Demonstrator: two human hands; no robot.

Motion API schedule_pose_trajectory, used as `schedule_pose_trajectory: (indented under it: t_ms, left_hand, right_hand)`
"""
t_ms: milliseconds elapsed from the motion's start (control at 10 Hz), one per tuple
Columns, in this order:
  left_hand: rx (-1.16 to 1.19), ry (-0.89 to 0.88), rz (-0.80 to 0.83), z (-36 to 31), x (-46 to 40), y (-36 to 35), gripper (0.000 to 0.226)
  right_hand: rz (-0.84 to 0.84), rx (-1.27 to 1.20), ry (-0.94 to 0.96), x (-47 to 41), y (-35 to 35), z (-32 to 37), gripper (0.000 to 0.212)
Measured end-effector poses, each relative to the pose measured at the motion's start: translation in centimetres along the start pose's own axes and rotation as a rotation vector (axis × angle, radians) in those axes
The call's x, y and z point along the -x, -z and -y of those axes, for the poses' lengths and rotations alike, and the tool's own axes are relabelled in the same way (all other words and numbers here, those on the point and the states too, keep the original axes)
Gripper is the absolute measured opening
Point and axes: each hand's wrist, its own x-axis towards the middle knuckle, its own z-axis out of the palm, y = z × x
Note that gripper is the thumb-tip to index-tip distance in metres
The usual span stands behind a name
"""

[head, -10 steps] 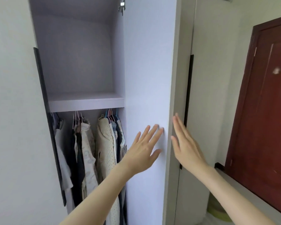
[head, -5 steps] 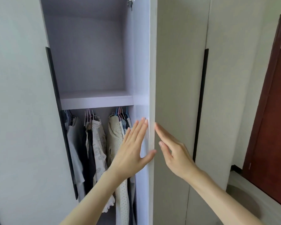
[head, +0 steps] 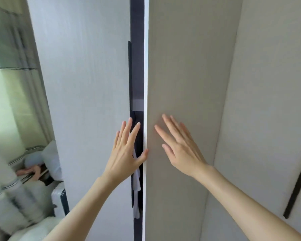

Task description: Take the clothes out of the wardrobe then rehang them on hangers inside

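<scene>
One narrow gap (head: 138, 84) hides most clothes (head: 136, 181).

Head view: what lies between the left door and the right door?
A narrow dark gap showing hanging clothes and a shelf edge, in the head view.

Clothes (head: 136, 180) hang in the gap between left door (head: 87, 101) and right door (head: 186, 75).

Through the wardrobe's (head: 87, 84) narrow gap, a shelf edge (head: 138, 105) shows above hanging clothes (head: 136, 181).
</scene>
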Motion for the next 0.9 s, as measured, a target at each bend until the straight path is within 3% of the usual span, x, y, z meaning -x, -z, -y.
schedule_pose_trajectory:
  t_ms: [200, 400, 600, 800, 900]
  left_hand:
    - [-0.166, -0.039, -0.023, 8.8, -5.2, -1.2, 0.085]
    - [-0.217, -0.114, -0.119, 14.7, -12.9, -2.7, 0.089]
    - [-0.302, -0.148, -0.219, 16.4, -19.4, -4.5, 0.082]
    - [-0.357, -0.180, -0.369, 18.3, -21.6, -6.7, 0.082]
    - [-0.369, -0.193, -0.398, 18.3, -21.7, -7.2, 0.078]
  right_hand:
    - [-0.070, 0.189, 0.020, -10.6, -5.4, -3.7, 0.068]
    - [-0.167, 0.342, 0.039, -14.0, -11.6, -7.0, 0.062]
    - [-0.237, 0.411, 0.032, -16.0, -15.2, -9.1, 0.056]
    - [-0.293, 0.393, 0.124, -16.0, -16.5, -12.0, 0.047]
    - [-0.370, 0.199, 0.099, -16.4, -15.2, -11.8, 0.037]
